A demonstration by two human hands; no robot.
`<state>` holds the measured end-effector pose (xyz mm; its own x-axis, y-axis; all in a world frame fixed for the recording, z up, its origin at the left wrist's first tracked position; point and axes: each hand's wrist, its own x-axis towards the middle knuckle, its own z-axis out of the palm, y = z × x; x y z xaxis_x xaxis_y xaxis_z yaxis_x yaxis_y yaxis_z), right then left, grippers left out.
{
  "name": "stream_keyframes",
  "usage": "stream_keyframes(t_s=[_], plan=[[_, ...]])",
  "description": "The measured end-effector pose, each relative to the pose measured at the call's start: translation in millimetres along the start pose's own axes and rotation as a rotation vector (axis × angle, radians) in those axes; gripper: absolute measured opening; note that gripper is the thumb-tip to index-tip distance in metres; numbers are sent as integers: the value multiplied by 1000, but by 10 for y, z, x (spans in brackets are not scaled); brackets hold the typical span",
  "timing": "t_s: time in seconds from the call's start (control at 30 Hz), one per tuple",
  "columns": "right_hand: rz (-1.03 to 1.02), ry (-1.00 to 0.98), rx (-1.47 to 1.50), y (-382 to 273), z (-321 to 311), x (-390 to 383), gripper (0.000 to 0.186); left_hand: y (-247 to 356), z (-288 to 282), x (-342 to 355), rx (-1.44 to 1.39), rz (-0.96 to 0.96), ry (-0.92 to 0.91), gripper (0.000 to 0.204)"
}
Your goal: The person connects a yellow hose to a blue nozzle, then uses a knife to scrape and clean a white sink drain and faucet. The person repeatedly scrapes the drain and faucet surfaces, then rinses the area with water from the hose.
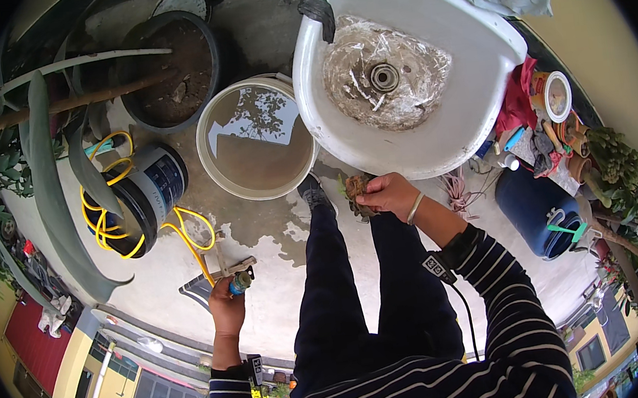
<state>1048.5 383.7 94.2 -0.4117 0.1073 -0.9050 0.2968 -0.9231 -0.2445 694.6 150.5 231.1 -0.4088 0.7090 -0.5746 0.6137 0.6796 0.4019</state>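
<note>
My left hand (226,310) is closed around the end of a yellow hose (198,250), which has a blue fitting (241,282) showing past the fingers. A grey bar-like piece lies just beyond this hand; I cannot tell if it joins the hose. My right hand (390,194) pinches a rough brown clump (356,192) with bits of green on it, above my legs and close to the near rim of a white basin (307,84). Inside the basin, the bottom around the drain (385,77) is coated with brown dirt and pale scrape marks.
Left of the basin stands a pale bucket (203,133) of murky water. A black bucket (165,176) carries loops of the hose, and a dark plant pot (215,62) stands behind it. On the right are a blue drum (526,204) and assorted clutter. Wet patches mark the concrete floor.
</note>
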Motion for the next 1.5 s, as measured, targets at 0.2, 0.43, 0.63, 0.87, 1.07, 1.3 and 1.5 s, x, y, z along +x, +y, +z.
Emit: stream_keyframes(t_s=[0.2,0.43,0.63,0.87,1.07,1.3,1.5], plan=[[-25,102,289,903,-305,-324,9,-98,-65,-50,21,-38,-77,18],[43,562,475,2716,-1092,-512,13,-187,-140,35,92,-3,-108,14],[338,731,126,3862,-1396,-577,71,-163,-173,146,160,66,-172,13],[503,819,-508,3932,-1860,-524,34,-12,-141,195,208,18,-193,12],[-193,1240,-611,2121,-1632,-827,12,3,-67,185,179,37,-152,14],[-900,623,-849,-271,-1424,-155,35,-33,84,211,128,1,-77,16],[-528,465,-1249,-1418,-1493,1440,54,56,201,283,116,-10,-6,15]])
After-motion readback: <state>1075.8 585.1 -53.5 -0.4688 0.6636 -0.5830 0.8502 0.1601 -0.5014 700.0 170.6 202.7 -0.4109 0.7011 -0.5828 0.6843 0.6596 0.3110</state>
